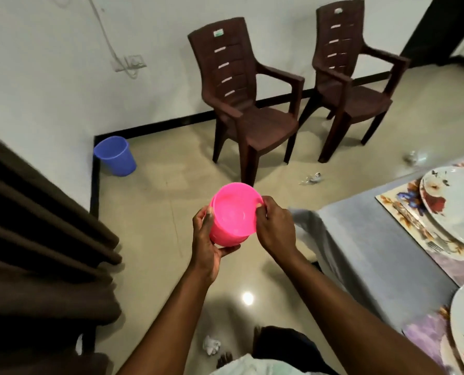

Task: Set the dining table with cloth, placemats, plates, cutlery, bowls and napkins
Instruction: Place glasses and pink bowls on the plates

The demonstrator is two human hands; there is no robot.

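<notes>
Two hands hold my pink bowls (234, 212) at the centre of the frame, out over the floor and not yet above the counter (360, 239). It looks like a nested stack, though I cannot tell how many. My left hand (207, 239) cups the underside and left wall, fingers curled beneath; my right hand (275, 226) pinches the rim on the right side, thumb inside the lip. The mouth tilts toward me.

From this grip the counter lies to the right of frame, under its grey cloth, where floral placemats (403, 207) already carry white plates (458, 204). My right hand is the nearer one to it, so I judge the next step is separating a bowl and carrying it rightward to a setting.
</notes>
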